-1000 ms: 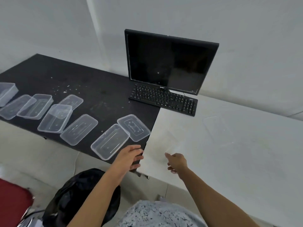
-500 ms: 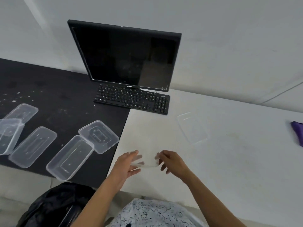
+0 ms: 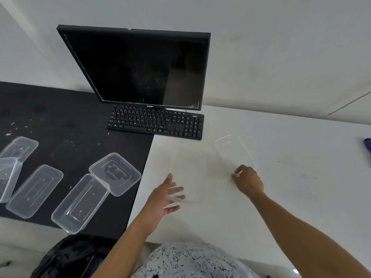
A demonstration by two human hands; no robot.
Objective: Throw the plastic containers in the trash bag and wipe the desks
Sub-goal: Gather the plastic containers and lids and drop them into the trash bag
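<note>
White surface (image 3: 281, 197) under both my hands, black surface (image 3: 60, 117) left with clear containers (image 3: 80, 203), my left grip (image 3: 164, 197) spread against a clear container (image 3: 188, 177), right grip (image 3: 248, 182) fingers curled on a clear lid (image 3: 230, 151), black trash bag (image 3: 68, 257) below left.

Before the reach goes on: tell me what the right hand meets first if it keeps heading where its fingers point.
The right hand points up-left at the clear lid on the white desk; fingertips look at its near edge. Contact is unclear.

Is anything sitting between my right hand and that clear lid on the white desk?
Nothing visible does. The right hand is at the near end of the clear lid, fingertips about touching its edge, on the white desk.
</note>
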